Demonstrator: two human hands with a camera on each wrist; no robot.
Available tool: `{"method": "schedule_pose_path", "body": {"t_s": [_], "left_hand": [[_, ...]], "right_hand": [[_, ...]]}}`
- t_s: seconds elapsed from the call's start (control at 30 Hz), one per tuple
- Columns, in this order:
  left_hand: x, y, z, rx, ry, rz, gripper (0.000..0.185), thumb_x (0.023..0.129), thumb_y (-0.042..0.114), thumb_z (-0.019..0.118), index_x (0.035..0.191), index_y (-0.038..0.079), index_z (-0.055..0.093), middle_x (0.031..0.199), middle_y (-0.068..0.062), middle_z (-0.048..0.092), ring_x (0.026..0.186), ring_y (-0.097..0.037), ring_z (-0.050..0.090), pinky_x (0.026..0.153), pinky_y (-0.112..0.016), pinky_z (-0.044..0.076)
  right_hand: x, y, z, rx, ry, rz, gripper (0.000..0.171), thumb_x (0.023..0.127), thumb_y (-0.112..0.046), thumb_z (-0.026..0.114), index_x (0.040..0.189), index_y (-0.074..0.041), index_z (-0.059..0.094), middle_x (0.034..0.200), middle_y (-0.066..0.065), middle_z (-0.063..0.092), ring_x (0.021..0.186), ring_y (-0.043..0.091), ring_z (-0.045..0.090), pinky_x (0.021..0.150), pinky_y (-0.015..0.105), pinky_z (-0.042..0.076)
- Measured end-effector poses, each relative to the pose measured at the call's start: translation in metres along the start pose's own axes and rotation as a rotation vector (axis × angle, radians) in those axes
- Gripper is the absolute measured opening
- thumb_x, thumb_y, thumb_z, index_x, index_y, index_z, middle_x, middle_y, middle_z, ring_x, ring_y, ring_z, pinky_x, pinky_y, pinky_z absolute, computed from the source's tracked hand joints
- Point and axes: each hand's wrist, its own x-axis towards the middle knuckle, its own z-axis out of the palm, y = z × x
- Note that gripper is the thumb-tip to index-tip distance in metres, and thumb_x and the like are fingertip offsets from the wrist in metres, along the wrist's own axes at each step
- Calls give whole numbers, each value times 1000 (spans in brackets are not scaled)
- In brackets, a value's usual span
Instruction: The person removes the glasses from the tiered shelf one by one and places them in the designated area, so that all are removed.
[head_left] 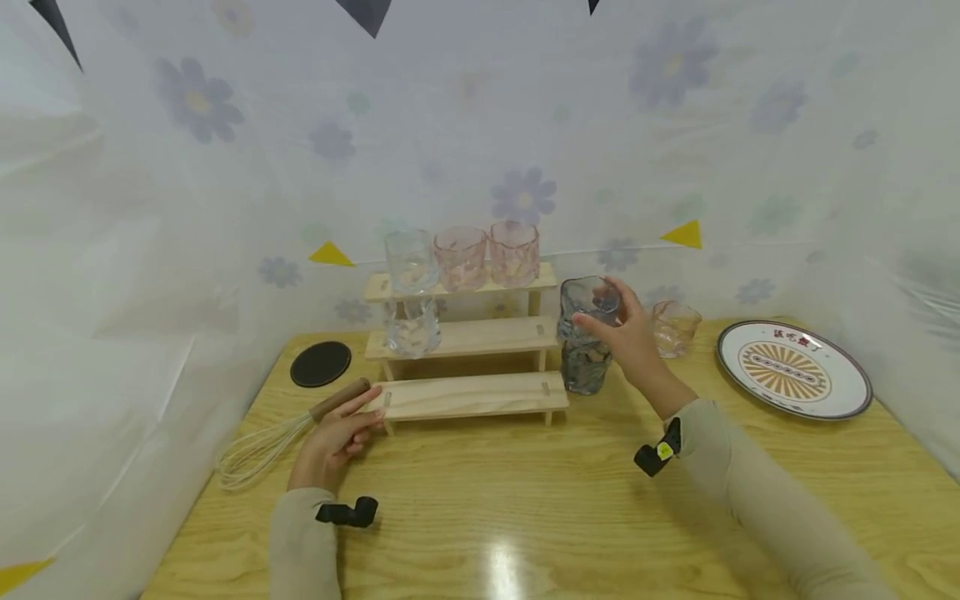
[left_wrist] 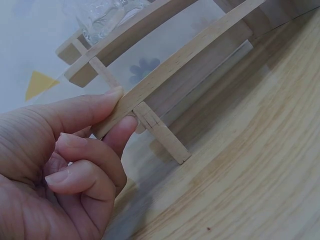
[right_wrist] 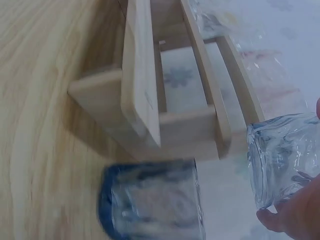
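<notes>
My right hand (head_left: 636, 348) grips a blue-grey wavy drinking glass (right_wrist: 280, 155) by its sides. Below it, another blue-grey glass (head_left: 585, 368) stands on the table by the right end of a three-tier wooden stand (head_left: 472, 396); the right wrist view shows a gap between the two glasses. At the other end of the stand, my left hand (left_wrist: 65, 160) pinches the lowest board's corner between thumb and finger. A clear glass (head_left: 411, 265) and two pink glasses (head_left: 460, 260) occupy the top tier. Another clear glass (head_left: 412, 332) sits on the middle tier, at its left.
Left of the stand lie a wooden-handled whisk (head_left: 270, 448) and a round black coaster (head_left: 320, 364). Behind my right hand stands a pink glass (head_left: 677, 329), with a patterned plate (head_left: 842, 375) farther right. A flowered white curtain (head_left: 450, 100) encloses the table.
</notes>
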Motion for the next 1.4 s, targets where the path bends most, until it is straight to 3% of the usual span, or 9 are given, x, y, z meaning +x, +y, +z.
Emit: {"method": "schedule_pose_path", "body": {"t_s": [0.2, 0.4, 0.63, 0.83, 1.07, 1.2, 1.3, 1.4], "left_hand": [[1, 1, 0, 16, 2, 5, 61, 93, 11, 61, 148, 16, 35, 75, 1, 67, 45, -1, 34, 40, -16, 29], [-1, 0, 2, 10, 19, -7, 61, 93, 10, 61, 148, 15, 35, 73, 2, 67, 44, -1, 34, 39, -16, 29], [-3, -1, 1, 14, 15, -1, 63, 92, 11, 63, 148, 15, 35, 74, 2, 67, 44, -2, 34, 40, -16, 29], [-2, 0, 1, -1, -1, -1, 63, 92, 10, 62, 148, 15, 34, 73, 2, 66, 44, -2, 34, 40, -16, 29], [-3, 1, 1, 7, -20, 1, 63, 93, 11, 61, 149, 15, 32, 74, 2, 66, 45, -2, 34, 40, -16, 29], [-3, 1, 1, 9, -20, 5, 62, 94, 11, 60, 149, 15, 33, 75, 2, 66, 45, -2, 34, 40, -16, 29], [-1, 0, 1, 3, -13, 6, 61, 93, 10, 60, 148, 15, 34, 74, 2, 66, 45, -1, 34, 40, -16, 29], [-1, -2, 1, -3, -8, 8, 61, 93, 9, 60, 148, 15, 34, 73, 2, 66, 44, -1, 34, 40, -16, 28]], "right_hand": [[0, 8, -33, -58, 84, -4, 82, 84, -35, 72, 150, -20, 25, 138, 7, 42, 129, 27, 38, 100, 50, 35], [-5, 20, -54, -69, 123, 12, 82, 86, -33, 71, 151, -21, 23, 138, 7, 42, 129, 27, 38, 95, 38, 40], [-10, 36, -67, -51, 137, 66, 87, 85, -34, 71, 152, -23, 17, 145, 14, 34, 138, 30, 26, 103, 51, 33], [-15, 48, -72, -76, 143, 112, 91, 84, -37, 72, 153, -20, 14, 156, 11, 11, 143, 31, 9, 106, 56, 26], [-24, 61, -67, -131, 155, 77, 84, 84, -34, 73, 149, -13, 24, 140, 16, 30, 132, 32, 29, 97, 50, 33], [-28, 68, -64, -91, 149, 117, 86, 83, -32, 74, 149, -9, 23, 145, 18, 25, 136, 34, 23, 101, 53, 31], [-29, 74, -62, -53, 144, 174, 94, 83, -33, 74, 150, -5, 15, 151, 19, 16, 141, 35, 10, 106, 56, 24], [-29, 81, -59, -33, 162, 206, 94, 82, -31, 75, 149, -3, 15, 148, 20, 20, 139, 34, 17, 106, 52, 27]]}}
